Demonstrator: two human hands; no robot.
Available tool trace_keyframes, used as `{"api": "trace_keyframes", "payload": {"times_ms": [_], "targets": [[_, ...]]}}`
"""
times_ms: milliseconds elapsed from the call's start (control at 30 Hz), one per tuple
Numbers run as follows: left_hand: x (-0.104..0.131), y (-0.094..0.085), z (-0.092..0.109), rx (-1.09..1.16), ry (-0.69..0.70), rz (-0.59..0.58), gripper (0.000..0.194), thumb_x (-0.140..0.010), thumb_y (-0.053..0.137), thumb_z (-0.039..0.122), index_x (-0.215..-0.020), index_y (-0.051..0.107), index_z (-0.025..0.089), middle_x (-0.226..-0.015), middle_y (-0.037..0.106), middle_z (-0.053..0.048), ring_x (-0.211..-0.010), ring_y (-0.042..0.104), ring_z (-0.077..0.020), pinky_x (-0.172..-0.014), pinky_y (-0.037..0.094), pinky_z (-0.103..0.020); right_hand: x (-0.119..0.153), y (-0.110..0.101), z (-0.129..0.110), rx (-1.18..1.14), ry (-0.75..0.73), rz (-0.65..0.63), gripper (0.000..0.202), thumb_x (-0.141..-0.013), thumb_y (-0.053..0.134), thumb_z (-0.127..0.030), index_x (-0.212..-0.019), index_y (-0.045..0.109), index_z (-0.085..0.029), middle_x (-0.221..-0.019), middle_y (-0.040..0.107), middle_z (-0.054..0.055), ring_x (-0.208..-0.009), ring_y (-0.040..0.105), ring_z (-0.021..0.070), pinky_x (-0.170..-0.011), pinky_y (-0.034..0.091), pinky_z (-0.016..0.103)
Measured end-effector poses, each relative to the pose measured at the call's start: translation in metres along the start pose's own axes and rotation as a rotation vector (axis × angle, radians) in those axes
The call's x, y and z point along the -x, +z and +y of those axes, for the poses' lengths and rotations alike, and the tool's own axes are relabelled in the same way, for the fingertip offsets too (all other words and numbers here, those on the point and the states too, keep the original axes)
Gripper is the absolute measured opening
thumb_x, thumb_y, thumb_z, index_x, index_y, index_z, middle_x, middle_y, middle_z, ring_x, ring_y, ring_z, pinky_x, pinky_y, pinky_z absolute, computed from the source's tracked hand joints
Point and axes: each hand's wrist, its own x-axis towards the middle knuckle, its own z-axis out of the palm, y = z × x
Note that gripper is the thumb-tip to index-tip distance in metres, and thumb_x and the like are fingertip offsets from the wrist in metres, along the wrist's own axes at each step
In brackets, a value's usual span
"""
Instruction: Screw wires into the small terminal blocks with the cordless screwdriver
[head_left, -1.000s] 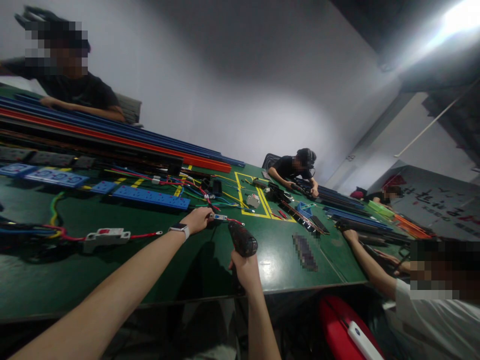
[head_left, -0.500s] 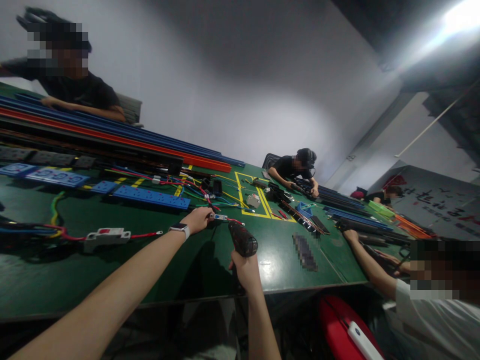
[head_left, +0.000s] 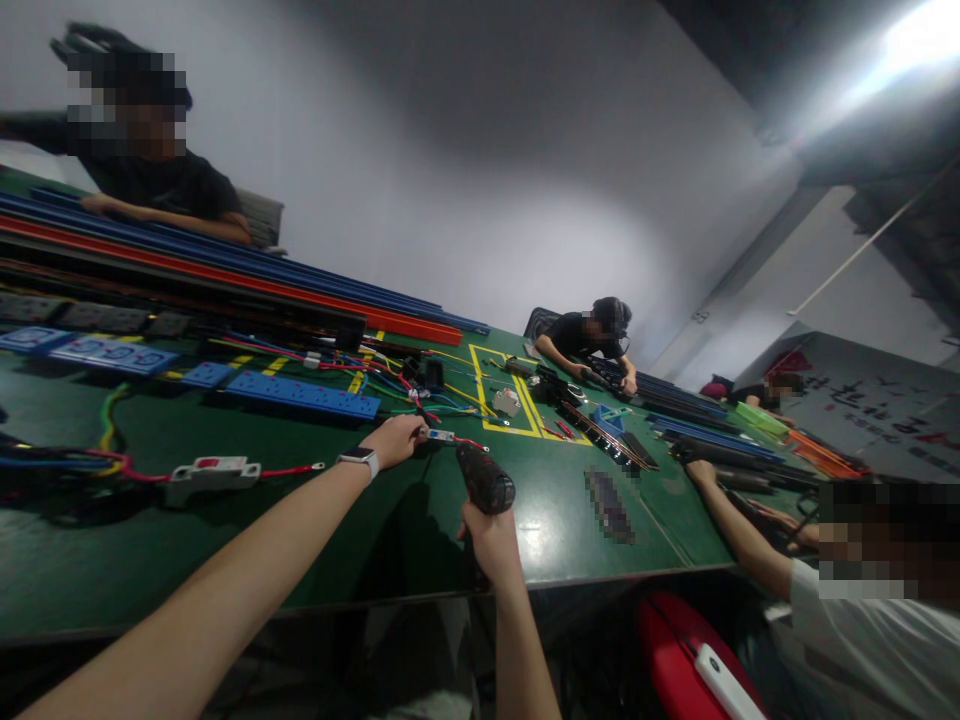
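Observation:
My left hand [head_left: 397, 440], with a white watch on its wrist, is closed on the left end of a small white and blue breaker [head_left: 439, 435]. Red wire [head_left: 469, 442] with a metal lug runs from the breaker's right side. My right hand [head_left: 491, 540] is wrapped round the grip of a black power drill [head_left: 487, 482]. The drill's front end points away from me, close to the red wire; its bit cannot be made out. A second breaker [head_left: 214, 475] with red wire lies on the green table [head_left: 330, 550] at the left.
Blue socket strips [head_left: 300, 395], loose wires and long orange rails [head_left: 420, 326] lie beyond my left hand. A phone-like pixelated object [head_left: 609, 505] lies right of the drill. A person's arm [head_left: 742, 520] rests at the right; other people sit across the table.
The person at the far left has moved their head slightly to the right. My two hands, the drill and the breaker show no visible movement.

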Motion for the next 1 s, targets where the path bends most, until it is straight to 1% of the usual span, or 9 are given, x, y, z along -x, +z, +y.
{"api": "trace_keyframes", "payload": {"times_ms": [100, 367, 500, 733, 1000], "targets": [[-0.0002, 0.0010, -0.0012, 0.004, -0.004, 0.000, 0.020, -0.082, 0.056, 0.022, -0.098, 0.067, 0.023, -0.099, 0.070, -0.006, -0.097, 0.063, -0.0201, -0.088, 0.045, -0.029, -0.0005, 0.0000, 0.0008, -0.006, 0.004, 0.000, 0.013, -0.076, 0.050, -0.021, -0.080, 0.062, -0.017, -0.053, 0.058, -0.002, -0.052, 0.057, 0.0165, -0.052, 0.043, 0.024], [-0.0003, -0.0004, 0.0005, 0.020, -0.021, -0.006, 0.020, -0.082, 0.057, 0.023, -0.098, 0.067, 0.024, -0.099, 0.070, -0.007, -0.098, 0.063, -0.0212, -0.089, 0.046, -0.031, -0.0007, -0.0009, -0.0052, 0.002, 0.022, -0.011, 0.009, -0.074, 0.052, -0.021, -0.076, 0.060, -0.018, -0.053, 0.058, -0.001, -0.052, 0.058, 0.0168, -0.052, 0.043, 0.024], [0.0005, -0.0015, 0.0023, 0.033, -0.032, -0.007, 0.021, -0.082, 0.057, 0.024, -0.099, 0.068, 0.023, -0.100, 0.070, -0.007, -0.099, 0.063, -0.0215, -0.090, 0.046, -0.031, -0.0001, -0.0004, -0.0061, -0.011, 0.013, -0.011, 0.010, -0.074, 0.051, -0.021, -0.077, 0.060, -0.018, -0.053, 0.058, -0.002, -0.052, 0.058, 0.0169, -0.053, 0.044, 0.024], [0.0007, -0.0012, 0.0020, 0.010, -0.020, -0.010, 0.019, -0.082, 0.056, 0.024, -0.097, 0.068, 0.023, -0.099, 0.070, -0.006, -0.097, 0.063, -0.0210, -0.087, 0.046, -0.030, 0.0000, 0.0000, -0.0028, -0.033, -0.008, -0.003, 0.010, -0.076, 0.051, -0.021, -0.080, 0.060, -0.018, -0.053, 0.058, -0.003, -0.051, 0.057, 0.0164, -0.052, 0.043, 0.025], [0.0014, -0.0031, 0.0048, 0.019, -0.021, -0.010, 0.020, -0.083, 0.055, 0.024, -0.098, 0.067, 0.024, -0.100, 0.070, -0.006, -0.098, 0.063, -0.0212, -0.089, 0.046, -0.031, 0.0000, -0.0014, -0.0063, -0.007, 0.012, 0.002, 0.009, -0.074, 0.051, -0.020, -0.072, 0.060, -0.018, -0.053, 0.058, -0.002, -0.053, 0.058, 0.0168, -0.055, 0.044, 0.025]]}}
